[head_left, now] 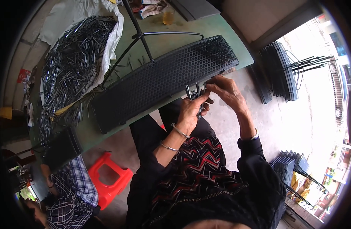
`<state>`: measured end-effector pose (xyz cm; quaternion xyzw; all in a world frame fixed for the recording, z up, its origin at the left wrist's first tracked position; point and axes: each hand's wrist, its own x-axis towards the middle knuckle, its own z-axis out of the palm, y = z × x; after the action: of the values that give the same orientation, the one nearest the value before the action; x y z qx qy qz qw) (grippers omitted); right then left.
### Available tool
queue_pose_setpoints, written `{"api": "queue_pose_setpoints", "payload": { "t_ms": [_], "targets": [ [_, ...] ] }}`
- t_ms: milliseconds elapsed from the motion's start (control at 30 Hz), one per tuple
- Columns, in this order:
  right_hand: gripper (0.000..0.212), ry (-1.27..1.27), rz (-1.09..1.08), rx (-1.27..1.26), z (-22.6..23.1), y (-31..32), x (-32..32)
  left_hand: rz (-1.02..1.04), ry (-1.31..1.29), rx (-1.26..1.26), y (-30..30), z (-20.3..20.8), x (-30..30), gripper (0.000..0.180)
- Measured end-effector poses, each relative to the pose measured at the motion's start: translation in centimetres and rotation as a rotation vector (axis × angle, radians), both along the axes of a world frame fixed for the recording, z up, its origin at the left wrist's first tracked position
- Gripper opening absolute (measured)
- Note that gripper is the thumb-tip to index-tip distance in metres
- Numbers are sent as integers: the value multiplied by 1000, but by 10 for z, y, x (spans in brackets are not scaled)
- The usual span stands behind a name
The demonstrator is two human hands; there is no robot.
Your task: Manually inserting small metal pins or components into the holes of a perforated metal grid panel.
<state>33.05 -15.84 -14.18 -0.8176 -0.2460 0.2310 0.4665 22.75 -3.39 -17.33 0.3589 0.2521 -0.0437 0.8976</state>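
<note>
Pins bunched at the panel's near edge

Left hand is closed round a bundle of thin metal pins, tips up; right hand pinches at the panel edge just beside them, what it grips hidden. A loose clutch could spill pins off the panel's near side onto the floor; the heaped pins lie beyond the panel's far left end.

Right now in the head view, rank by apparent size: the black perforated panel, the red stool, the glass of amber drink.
1. Black perforated panel, by far the largest.
2. Red stool, partly hidden by a co-worker's checked sleeve.
3. Glass of amber drink, smallest, though farthest from the camera.
</note>
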Motion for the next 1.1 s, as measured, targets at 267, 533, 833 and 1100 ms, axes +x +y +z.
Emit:
{"api": "queue_pose_setpoints", "payload": {
  "t_ms": [267,533,833,1100],
  "targets": [
    [22,113,-15,45,10,15,0,-9,1,61,10,6,-5,17],
    [20,124,3,131,9,28,9,-10,12,54,21,2,2,28],
    [13,-215,-335,407,10,61,42,-31,78,-55,19,-15,4,36],
    [7,-598,-394,295,-28,84,79,119,90,-273,14,-24,6,21]
  ]
}}
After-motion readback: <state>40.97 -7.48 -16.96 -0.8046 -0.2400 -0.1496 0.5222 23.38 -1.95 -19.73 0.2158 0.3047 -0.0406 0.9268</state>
